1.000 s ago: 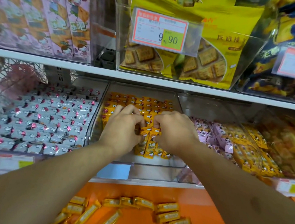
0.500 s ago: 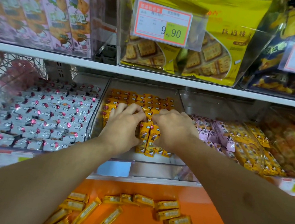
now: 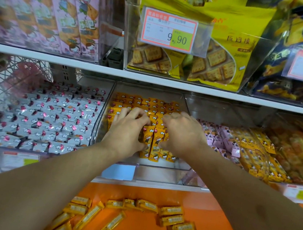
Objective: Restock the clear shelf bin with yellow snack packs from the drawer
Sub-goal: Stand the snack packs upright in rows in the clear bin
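The fingers (image 3: 139, 116) of the left hand (image 3: 126, 132) curl down over the yellow snack packs (image 3: 152, 143) standing upright in the clear shelf bin (image 3: 159, 169), and its thumb presses against the near pack. The right hand (image 3: 182, 135) mirrors it, fingers bent over the tops of the same cluster, thumb side at the packs' edge. Two packs show plainly between the two hands, face forward, gripped from both sides; a few more peek out under the right hand at the bin's front. Behind the hands, further packs fill the back of the bin in tight rows, too many and too blurred to count.

Left of the bin sits a neighbouring bin of white-wrapped snacks (image 3: 52, 120); right of it lie pink packs (image 3: 218, 137) and further yellow-orange ones (image 3: 255, 155). Above the bin a shelf board carries large yellow biscuit bags (image 3: 218, 65) behind a price tag (image 3: 168, 30) reading 9.90, with pink boxes (image 3: 45, 12) to the left.

Below the bin the orange drawer (image 3: 147, 195) holds loose yellow packs (image 3: 170, 220), roughly eighteen visible, scattered flat.
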Available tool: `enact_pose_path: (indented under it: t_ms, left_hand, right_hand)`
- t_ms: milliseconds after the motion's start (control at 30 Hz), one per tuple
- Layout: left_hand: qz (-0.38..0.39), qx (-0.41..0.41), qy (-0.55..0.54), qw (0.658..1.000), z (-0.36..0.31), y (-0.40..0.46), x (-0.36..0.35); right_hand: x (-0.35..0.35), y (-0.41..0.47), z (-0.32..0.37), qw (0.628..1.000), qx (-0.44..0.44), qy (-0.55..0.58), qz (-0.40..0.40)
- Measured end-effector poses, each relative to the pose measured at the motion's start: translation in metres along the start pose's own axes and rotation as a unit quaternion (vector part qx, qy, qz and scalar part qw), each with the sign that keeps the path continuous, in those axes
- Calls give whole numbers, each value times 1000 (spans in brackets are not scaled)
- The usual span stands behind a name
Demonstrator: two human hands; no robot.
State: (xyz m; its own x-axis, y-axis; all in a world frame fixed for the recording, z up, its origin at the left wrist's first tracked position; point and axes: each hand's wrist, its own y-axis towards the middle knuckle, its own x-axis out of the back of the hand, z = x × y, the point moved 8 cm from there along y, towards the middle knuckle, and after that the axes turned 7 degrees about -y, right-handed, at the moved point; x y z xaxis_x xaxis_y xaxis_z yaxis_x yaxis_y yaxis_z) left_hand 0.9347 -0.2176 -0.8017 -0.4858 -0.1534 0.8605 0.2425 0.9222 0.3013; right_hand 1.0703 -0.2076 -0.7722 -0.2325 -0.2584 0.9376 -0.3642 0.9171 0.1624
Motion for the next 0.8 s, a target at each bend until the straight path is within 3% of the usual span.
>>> enact_pose_path:
  t_ms: [200, 467, 633, 800]
  left_hand:
    - [3, 5, -28, 1000, -5, -8, 9]
    - [-25, -20, -87, 996, -24, -65, 36]
    - [-21, -26, -208, 978, -36, -147, 36]
    - [66, 71, -197, 976, 11, -231, -25]
  right_hand:
    - [7, -22, -18, 998, -8, 44, -45]
    - [16, -119, -18, 953, -48, 269, -134]
    - [-23, -179, 25, 924, -48, 378, -28]
    - [-80, -215, 79, 920, -28, 378, 100]
